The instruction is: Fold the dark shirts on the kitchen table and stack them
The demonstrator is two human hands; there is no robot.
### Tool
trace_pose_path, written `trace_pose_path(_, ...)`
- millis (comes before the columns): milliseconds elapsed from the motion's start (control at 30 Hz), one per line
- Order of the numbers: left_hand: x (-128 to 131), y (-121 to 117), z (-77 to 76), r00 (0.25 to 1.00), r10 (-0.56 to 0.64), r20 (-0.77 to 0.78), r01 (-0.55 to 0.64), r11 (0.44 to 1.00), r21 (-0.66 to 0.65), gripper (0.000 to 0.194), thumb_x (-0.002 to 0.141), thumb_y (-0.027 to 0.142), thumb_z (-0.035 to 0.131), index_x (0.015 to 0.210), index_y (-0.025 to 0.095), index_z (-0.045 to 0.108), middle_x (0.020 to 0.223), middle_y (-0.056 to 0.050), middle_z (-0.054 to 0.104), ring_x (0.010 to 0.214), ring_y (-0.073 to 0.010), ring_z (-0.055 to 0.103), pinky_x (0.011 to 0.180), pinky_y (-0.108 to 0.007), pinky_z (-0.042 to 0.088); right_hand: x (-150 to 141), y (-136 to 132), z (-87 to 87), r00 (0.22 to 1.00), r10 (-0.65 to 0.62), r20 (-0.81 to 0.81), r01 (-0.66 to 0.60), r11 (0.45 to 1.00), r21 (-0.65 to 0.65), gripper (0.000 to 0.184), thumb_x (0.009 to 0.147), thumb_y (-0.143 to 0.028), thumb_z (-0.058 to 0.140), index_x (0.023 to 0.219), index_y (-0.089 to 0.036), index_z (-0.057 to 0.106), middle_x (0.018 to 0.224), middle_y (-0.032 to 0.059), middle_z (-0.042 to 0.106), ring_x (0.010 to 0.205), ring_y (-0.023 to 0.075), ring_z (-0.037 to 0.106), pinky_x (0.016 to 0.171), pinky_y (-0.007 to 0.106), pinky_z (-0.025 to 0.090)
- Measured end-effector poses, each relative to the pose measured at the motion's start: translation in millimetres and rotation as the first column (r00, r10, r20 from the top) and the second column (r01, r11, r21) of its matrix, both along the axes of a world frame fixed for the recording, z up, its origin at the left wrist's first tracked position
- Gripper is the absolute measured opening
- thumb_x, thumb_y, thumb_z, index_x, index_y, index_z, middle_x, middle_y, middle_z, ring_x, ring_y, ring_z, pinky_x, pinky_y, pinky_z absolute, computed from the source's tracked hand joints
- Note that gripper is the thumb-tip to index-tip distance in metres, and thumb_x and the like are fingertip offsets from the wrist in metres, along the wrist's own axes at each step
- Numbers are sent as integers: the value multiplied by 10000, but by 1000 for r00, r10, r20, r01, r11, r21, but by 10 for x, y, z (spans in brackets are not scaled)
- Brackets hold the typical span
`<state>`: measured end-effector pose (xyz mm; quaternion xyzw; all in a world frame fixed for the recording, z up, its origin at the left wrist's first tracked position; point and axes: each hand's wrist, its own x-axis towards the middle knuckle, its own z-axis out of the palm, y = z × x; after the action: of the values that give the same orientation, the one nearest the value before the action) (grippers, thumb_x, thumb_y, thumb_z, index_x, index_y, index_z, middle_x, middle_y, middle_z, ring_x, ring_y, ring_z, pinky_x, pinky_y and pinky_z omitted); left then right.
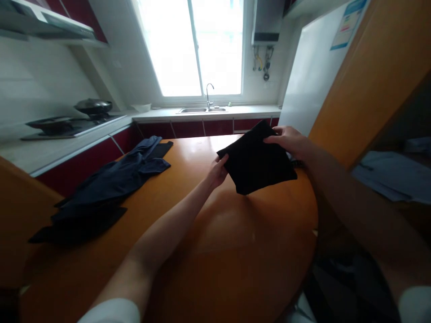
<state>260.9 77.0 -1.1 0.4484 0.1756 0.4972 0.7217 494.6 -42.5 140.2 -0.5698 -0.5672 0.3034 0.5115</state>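
Black cloth (257, 159) might flop open, as its low edge hangs loose
Dark clothes (117, 175) lie on the left of the counter (222, 242); the left hand (218, 172) pinches the cloth's left corner; the cloth is up over the counter's right part, and a weak pinch could let it slip; its top edge slants up to the right; its long way is hard to tell, as its sides look much alike; the right hand (290, 138) pinches near its top right.

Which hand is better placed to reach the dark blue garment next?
The left hand, likely: it's nearer the dark blue garment. Both it and the right hand hold the black cloth.
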Motion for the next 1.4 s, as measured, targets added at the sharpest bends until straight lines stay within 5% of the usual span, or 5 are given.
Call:
trace_pose_path(300, 1136, 311, 553, 978, 170, -121, -105, 901, 420, 203, 821, 202, 686, 1014, 202, 625, 806, 14, 624, 719, -124, 584, 641, -229, 481, 1304, 72, -283, 967, -130, -220, 164, 975, 148, 393, 619, -222, 867, 956, -194, 666, 920, 40, 747, 862, 230, 711, 836, 389, 597)
trace_pose_path(433, 1401, 515, 733, 960, 270, -79, -180, 806, 564, 193, 818, 115, 630, 974, 219, 585, 775, 38, 553, 687, -103, 532, 593, -186, 413, 1430, 158, -475, 959, -144, -243, 209, 941, 266, 424, 628, -303, 860, 983, -220, 642, 970, 19, 740, 968, 236, 696, 916, 406, 561)
trace_pose_path(633, 1311, 656, 685, 942, 232, -241, -95, 876, 472, 123, 852, 137, 596, 935, 215, 549, 716, 40, 530, 596, -96, 484, 520, -176, 365, 1319, 232, -809, 946, -160, -283, 228, 947, 227, 406, 665, -362, 843, 988, -219, 643, 975, 36, 735, 956, 250, 696, 899, 423, 567)
trace_pose_path(1000, 1801, 880, 961, 957, 282, -70, -178, 758, 627, 227, 861, 80, 649, 1038, 205, 584, 888, 6, 566, 899, -151, 613, 733, -242, 489, 1829, 496, -389, 954, -196, -227, 270, 892, 362, 339, 685, -310, 835, 968, -245, 661, 986, 11, 747, 995, 249, 695, 957, 448, 566)
trace_pose_path(1400, 2225, 1548, 397, 925, -141, -354, 129, 990, -58, 128, 855, 77, 666, 948, 158, 633, 753, -46, 649, 683, -172, 664, 715, -347, 605, 2128, 1127, -525, 881, -386, -273, 268, 884, -384, 138, 795, -162, 690, 927, -124, 698, 764, 94, 754, 652, 222, 701, 664, 364, 628)
